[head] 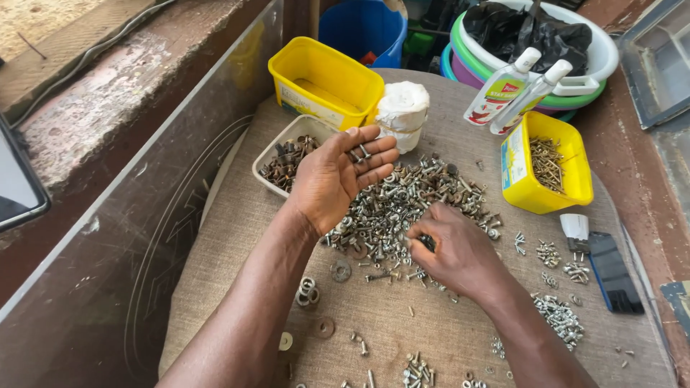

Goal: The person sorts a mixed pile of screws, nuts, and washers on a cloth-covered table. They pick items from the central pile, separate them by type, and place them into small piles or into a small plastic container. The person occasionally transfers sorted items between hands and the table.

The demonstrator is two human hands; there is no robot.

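Right hand [460, 251]: fingers pinching into bolt pile [402, 205]
Left hand [338, 176]: open palm cupping screws [359, 153]

My L hand [336, 178] is up, palm facing me, w/ fingers [375, 159] spread a bit and pointing to the right, thumb lying along the top edge. Wrist bent slightly back, forearm running down to the bottom left, bare to the elbow. My R hand [454, 250] is palm-down and lower, back of hand toward me, fingers [424, 233] curled in to the left and pinched together at the tips; can't tell exactly what's between them. R forearm comes in from the bottom right. Both hands near each other, not touching.
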